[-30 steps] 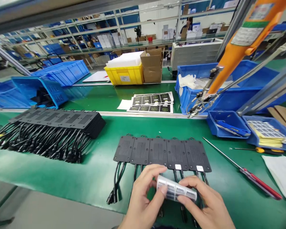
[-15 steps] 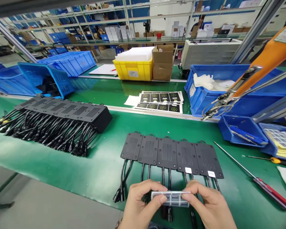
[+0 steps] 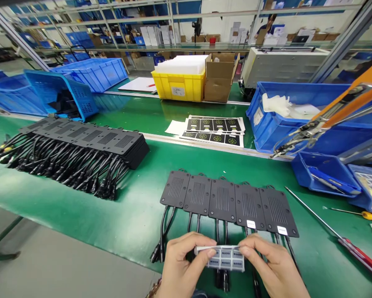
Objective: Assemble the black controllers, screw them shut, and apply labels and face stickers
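Observation:
Between my two hands is a small sheet of stickers (image 3: 225, 260) with printed silver-grey labels, its top edge bent over. My left hand (image 3: 186, 258) pinches the left end between thumb and fingers. At the right end, my right hand (image 3: 268, 260) grips the upper corner the same way. Just beyond lies a row of several flat black plastic boxes (image 3: 222, 200) with ribbed faces and cables pointing toward me. The two rightmost carry a small white sticker (image 3: 282, 230) at the lower edge. My hands partly cover the cables.
Stacked black boxes with bundled cables (image 3: 111, 142) lie at left. A long red-handled screwdriver (image 3: 356, 252) is at right, near a small blue bin (image 3: 322, 178). Printed black label sheets (image 3: 215, 130) lie behind. An orange arm (image 3: 356, 93) hangs over a large blue bin (image 3: 266, 128).
The sticker sheet has tilted so more of its printed face shows, and its top edge is bent over more. Both hands keep their pinch. The whole view has shifted slightly.

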{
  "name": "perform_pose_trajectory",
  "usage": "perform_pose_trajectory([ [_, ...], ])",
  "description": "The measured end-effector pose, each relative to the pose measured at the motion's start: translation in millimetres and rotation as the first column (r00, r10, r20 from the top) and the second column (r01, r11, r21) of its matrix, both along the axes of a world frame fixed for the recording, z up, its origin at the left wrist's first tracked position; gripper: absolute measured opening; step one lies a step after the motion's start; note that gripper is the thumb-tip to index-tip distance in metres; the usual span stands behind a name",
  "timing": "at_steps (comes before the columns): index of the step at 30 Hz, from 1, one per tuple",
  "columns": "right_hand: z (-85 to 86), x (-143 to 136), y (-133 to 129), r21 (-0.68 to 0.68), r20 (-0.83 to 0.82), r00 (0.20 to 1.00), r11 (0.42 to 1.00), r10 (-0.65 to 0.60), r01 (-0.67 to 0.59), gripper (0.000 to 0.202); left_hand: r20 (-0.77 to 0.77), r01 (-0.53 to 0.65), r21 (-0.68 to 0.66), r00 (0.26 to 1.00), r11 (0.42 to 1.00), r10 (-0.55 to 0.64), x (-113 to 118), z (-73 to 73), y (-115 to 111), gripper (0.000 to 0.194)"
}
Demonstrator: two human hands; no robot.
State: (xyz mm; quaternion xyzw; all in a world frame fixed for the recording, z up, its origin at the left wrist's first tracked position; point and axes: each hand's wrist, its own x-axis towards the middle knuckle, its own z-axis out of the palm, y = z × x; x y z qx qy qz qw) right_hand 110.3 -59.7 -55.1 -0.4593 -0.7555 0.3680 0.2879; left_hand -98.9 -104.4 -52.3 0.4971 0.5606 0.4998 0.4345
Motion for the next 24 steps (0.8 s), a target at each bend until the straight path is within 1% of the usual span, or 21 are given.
perform_pose_trajectory([
  [3,0.1,2.9,4.1,0.13,0.023,1.0,0.991,0.005,-0.008,0.01,-0.034,0.002,-0.003,0.999,1.0,-0.002,-2.3,-1.6,-0.5,0.012],
  [5,3.6,4.5,7.7,0.268,0.041,0.999,0.963,0.006,-0.017,0.005,-0.05,0.012,-0.023,0.999,1.0,-0.014,-3.6,-3.9,-1.0,0.013],
  [6,6.2,4.9,9.4,0.346,0.056,0.998,0.938,0.015,-0.034,0.004,-0.041,0.015,-0.045,0.999,0.999,-0.017,-4.0,-5.2,-1.0,0.014],
  [7,9.1,5.0,11.0,0.424,0.077,0.996,0.904,0.032,-0.062,0.007,-0.015,0.017,-0.078,1.0,0.997,-0.018,-4.2,-6.6,-0.8,0.015],
  [9,15.5,4.0,13.5,0.517,0.12,0.989,0.844,0.092,-0.141,0.013,0.074,0.023,-0.164,0.997,0.986,-0.011,-4.3,-8.8,0.3,0.019],
  [10,18.5,3.0,14.4,0.52,0.125,0.984,0.835,0.13,-0.177,0.014,0.122,0.032,-0.204,0.993,0.979,-0.007,-4.2,-9.5,1.2,0.021],
  [11,21.1,1.7,15.2,0.494,0.115,0.98,0.846,0.165,-0.201,0.012,0.16,0.042,-0.229,0.987,0.972,-0.005,-4.0,-9.8,2.0,0.022],
  [13,24.1,-1.5,16.2,0.408,0.053,0.979,0.89,0.198,-0.202,0.008,0.179,0.051,-0.239,0.984,0.97,-0.007,-3.5,-9.4,3.3,0.021],
  [14,24.1,-3.2,16.4,0.374,0.028,0.982,0.91,0.186,-0.182,0.004,0.163,0.05,-0.226,0.987,0.973,-0.012,-3.2,-8.9,3.6,0.02],
  [15,23.1,-4.9,16.3,0.351,0.02,0.986,0.923,0.165,-0.161,0.009,0.136,0.046,-0.205,0.991,0.978,-0.019,-3.0,-8.3,3.7,0.018],
  [17,18.2,-7.7,15.0,0.313,0.036,0.991,0.94,0.127,-0.132,0.03,0.067,0.039,-0.152,0.997,0.988,-0.029,-2.7,-7.1,3.5,0.014],
  [18,14.9,-8.8,13.8,0.283,0.046,0.992,0.951,0.116,-0.124,0.036,0.038,0.037,-0.124,0.999,0.992,-0.033,-2.7,-6.5,3.3,0.012],
  [20,8.7,-9.9,10.9,0.2,0.044,0.995,0.975,0.086,-0.093,0.035,0.02,0.042,-0.067,0.999,0.997,-0.041,-3.0,-5.6,3.4,0.009],
  [22,4.4,-9.9,8.2,0.128,0.026,0.998,0.989,0.066,-0.068,0.03,0.053,0.041,-0.014,0.998,0.999,-0.041,-3.5,-4.5,4.3,0.008],
  [24,2.8,-9.3,7.2,0.081,0.024,0.997,0.994,0.073,-0.075,0.032,0.081,0.036,0.013,0.996,0.999,-0.037,-4.0,-3.3,5.5,0.009],
])
